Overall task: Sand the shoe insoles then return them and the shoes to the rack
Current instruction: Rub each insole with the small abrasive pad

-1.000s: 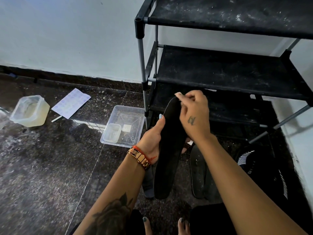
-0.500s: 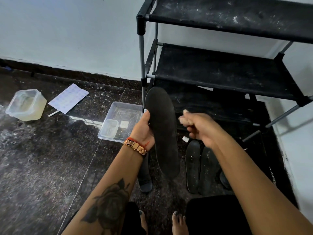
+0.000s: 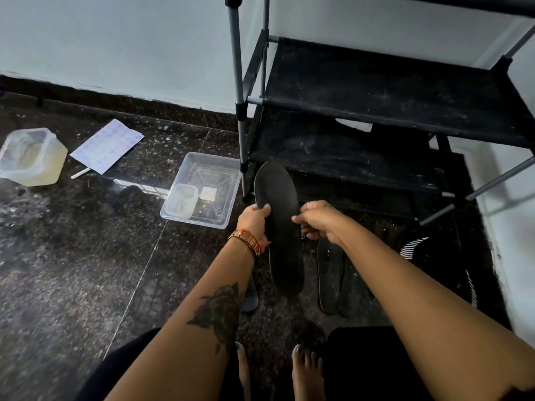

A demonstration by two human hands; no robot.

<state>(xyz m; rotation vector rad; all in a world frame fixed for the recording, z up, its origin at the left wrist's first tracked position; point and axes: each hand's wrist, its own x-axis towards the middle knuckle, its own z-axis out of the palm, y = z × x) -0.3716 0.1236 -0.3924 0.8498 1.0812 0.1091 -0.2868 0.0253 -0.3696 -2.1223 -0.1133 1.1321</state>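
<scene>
Between your two hands, just in front of the rack's lowest shelf, a black insole (image 3: 279,227) is held with its rounded toe end pointing away from you and its heel end hanging toward your feet. Your left hand (image 3: 254,219) grips its left edge, thumb curled over the top face and the other fingers hidden underneath. Your right hand (image 3: 317,219) has its fingers curled at the right edge, thumb tip touching the rim; whether it truly pinches the insole or holds something small against it, you cannot tell from this view. On your left wrist sits a gold watch (image 3: 247,241) with a thin red thread beside it, and a rose tattoo marks the forearm. Under your right hand, on the dark speckled floor (image 3: 72,270), two more black insoles (image 3: 330,273) lie side by side, lengthwise toward you. A dark shoe with white stripes (image 3: 434,256) rests to their right, beside the wall. Ahead stands the rack (image 3: 390,91), its black shelves dusted with pale specks. Left of its front leg is a clear plastic tray (image 3: 228,175) holding a smaller clear tub and a small pale square. Farther left lie a printed sheet of paper (image 3: 107,146), a white stick just beside it, and a cloudy plastic container (image 3: 29,156). Your bare toes show at the bottom edge.
</scene>
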